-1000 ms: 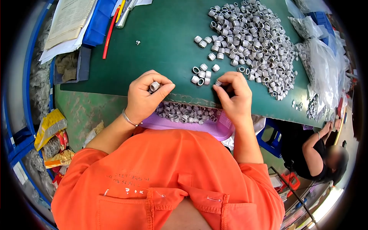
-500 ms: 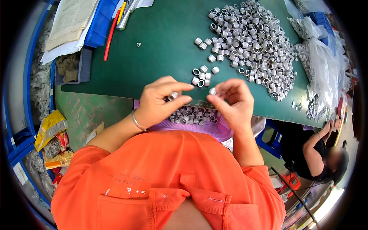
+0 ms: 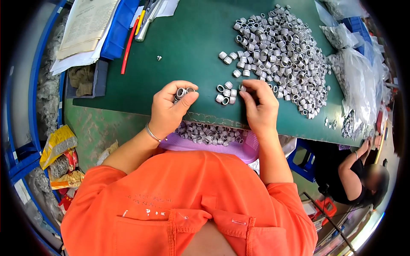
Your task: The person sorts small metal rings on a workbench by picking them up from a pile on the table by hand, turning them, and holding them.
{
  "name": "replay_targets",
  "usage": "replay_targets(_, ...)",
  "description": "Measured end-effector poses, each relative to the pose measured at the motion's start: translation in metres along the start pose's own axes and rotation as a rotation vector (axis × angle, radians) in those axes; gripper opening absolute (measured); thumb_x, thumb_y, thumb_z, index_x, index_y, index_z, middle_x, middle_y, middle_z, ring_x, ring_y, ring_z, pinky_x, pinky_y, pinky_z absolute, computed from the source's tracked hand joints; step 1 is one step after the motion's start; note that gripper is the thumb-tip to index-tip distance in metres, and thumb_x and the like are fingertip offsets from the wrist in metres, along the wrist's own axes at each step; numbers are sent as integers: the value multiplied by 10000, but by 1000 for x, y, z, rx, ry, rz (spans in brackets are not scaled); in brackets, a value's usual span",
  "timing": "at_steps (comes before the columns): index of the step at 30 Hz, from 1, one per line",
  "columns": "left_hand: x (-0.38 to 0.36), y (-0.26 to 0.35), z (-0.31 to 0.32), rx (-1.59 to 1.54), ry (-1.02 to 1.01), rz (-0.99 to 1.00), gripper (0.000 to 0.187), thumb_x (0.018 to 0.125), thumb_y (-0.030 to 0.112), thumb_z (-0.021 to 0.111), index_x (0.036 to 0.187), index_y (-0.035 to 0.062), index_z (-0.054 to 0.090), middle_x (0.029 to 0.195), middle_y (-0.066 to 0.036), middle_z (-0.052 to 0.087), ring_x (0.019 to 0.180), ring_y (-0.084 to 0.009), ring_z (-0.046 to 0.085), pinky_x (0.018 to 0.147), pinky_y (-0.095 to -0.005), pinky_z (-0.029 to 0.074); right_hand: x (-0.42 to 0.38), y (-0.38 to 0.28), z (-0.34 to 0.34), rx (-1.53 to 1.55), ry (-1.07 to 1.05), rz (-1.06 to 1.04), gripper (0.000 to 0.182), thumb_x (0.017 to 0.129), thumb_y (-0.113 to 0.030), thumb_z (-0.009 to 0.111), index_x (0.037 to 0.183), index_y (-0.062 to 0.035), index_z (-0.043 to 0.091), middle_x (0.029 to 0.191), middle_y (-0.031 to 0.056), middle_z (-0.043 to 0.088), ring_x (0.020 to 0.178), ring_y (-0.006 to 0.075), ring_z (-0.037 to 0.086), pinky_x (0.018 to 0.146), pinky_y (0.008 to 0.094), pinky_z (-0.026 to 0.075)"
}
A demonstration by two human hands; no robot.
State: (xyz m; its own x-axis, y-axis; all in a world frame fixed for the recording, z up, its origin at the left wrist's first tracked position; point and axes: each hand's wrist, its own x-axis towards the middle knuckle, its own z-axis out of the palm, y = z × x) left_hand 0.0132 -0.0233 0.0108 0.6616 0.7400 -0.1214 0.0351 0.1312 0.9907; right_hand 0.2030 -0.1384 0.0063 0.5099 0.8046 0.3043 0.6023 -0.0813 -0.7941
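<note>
My left hand (image 3: 168,104) is closed around several short grey metal rings (image 3: 181,92), which show between its thumb and fingers. The thumb and fingers of my right hand (image 3: 262,102) pinch one similar ring (image 3: 242,88) above the green table. Between the hands lies a small cluster of rings (image 3: 225,100), some on end and some on their sides. Beyond my right hand spreads a large heap of the same rings (image 3: 282,47). Below the table edge, a purple basket (image 3: 252,147) in front of my body holds more rings (image 3: 209,133).
Bagged parts (image 3: 356,81) line the right side of the green table (image 3: 188,47). At the left are a grey bin (image 3: 100,79) with cloth, a blue tray (image 3: 115,34), papers (image 3: 85,30) and a red pencil (image 3: 128,51). Another person (image 3: 341,170) sits at the right.
My left hand has drawn back to the left and its fingers have closed more around its rings. My right hand has moved slightly up and right, beside the small cluster.
</note>
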Motion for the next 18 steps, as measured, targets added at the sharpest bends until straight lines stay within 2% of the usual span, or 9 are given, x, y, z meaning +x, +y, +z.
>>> replay_targets(2,1,-1,0,-22,1,-9,177,883,119,593,1000,-8,557,617,56,414,490,3,308,421,-165,228,-8,-1,-1,548,-11,381,225,792,73,610,1010,26,587,923,80,633,804,132,617,676,238,516)
replay_targets(4,1,-2,0,-8,-19,22,179,883,121,594,1001,-9,560,626,53,422,495,2,315,424,-163,232,-8,-3,-10,800,-75,487,206,813,83,578,1017,62,573,926,116,636,805,167,638,683,249,533)
replay_targets(8,2,-2,0,16,-21,45,185,881,125,598,1003,-9,563,631,52,427,498,2,320,424,-163,233,-13,-3,-16,972,-133,580,185,824,84,557,1008,74,572,935,152,640,814,183,645,681,254,538)
replay_targets(10,0,2,0,8,30,-21,165,842,140,656,936,10,619,728,58,530,635,-5,423,558,-158,352,-15,-5,-17,1055,-159,577,169,835,84,537,1000,78,572,970,180,636,808,186,646,687,258,539)
replay_targets(14,-1,1,0,-42,18,-44,167,840,138,659,939,9,619,737,55,543,643,-7,432,564,-160,359,-19,-11,-24,1082,-191,547,170,840,80,533,1004,79,577,983,183,636,806,187,646,689,254,539)
replay_targets(16,-1,4,2,-7,36,-40,170,837,135,661,942,7,618,739,53,547,646,-8,439,564,-162,362,-23,-17,-28,932,-352,558,167,838,96,517,976,64,605,990,156,641,812,180,641,689,246,534)
replay_targets(17,0,4,1,-2,40,-34,170,837,135,661,942,7,618,739,53,547,646,-8,439,564,-162,362,-23,-18,-30,767,-447,384,191,810,112,528,945,31,636,996,112,645,821,167,630,671,246,522)
replay_targets(18,0,3,1,0,30,-34,170,836,133,660,943,8,618,742,51,549,648,-11,443,568,-163,367,-22,-15,-28,489,-489,115,183,757,132,560,897,41,635,967,146,638,794,175,618,669,265,505)
